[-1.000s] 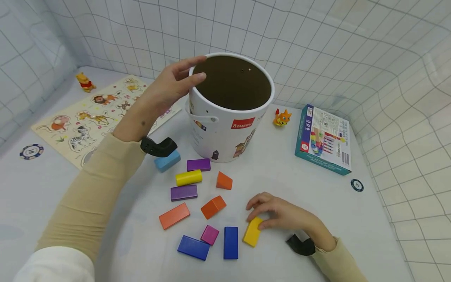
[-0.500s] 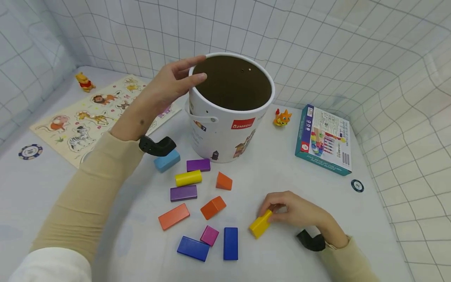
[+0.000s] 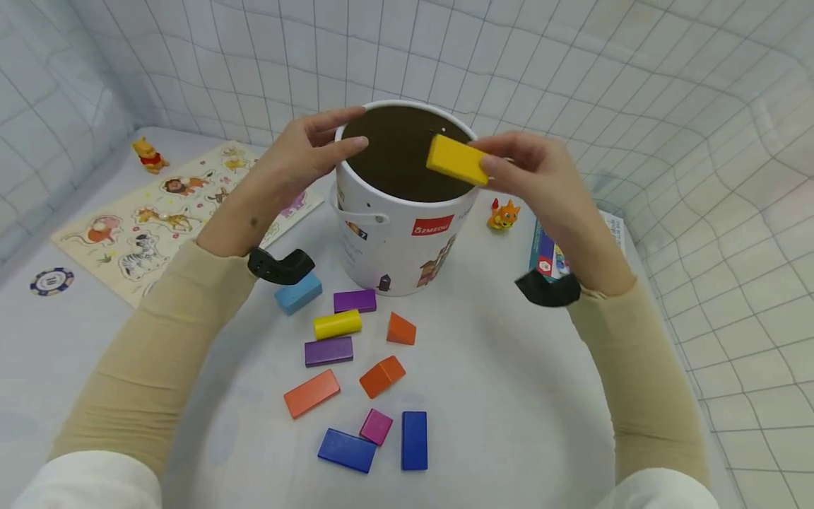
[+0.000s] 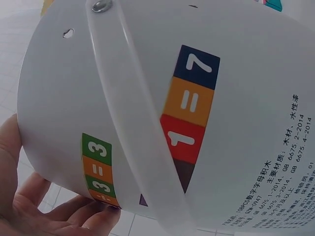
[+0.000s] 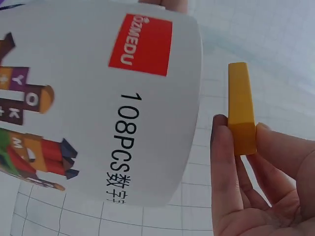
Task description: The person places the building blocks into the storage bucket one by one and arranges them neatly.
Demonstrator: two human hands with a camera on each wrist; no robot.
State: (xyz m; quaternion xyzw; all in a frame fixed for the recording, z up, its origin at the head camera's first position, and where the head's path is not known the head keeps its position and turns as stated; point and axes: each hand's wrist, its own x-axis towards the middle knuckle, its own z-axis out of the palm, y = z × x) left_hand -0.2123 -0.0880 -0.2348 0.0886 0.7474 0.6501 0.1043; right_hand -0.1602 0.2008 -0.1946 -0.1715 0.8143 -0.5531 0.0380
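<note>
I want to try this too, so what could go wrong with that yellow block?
The right hand pinches the yellow block near one end, so it might slip from the fingers. Held close to the bucket, it could knock the rim. The left hand is on that rim, so pressing hard might tip the bucket.

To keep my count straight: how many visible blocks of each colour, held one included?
Yellow blocks: 2
Purple blocks: 2
Dark blue blocks: 2
Orange-red blocks: 2
Coral block: 1
Magenta block: 1
Light blue block: 1
Total: 11
</note>
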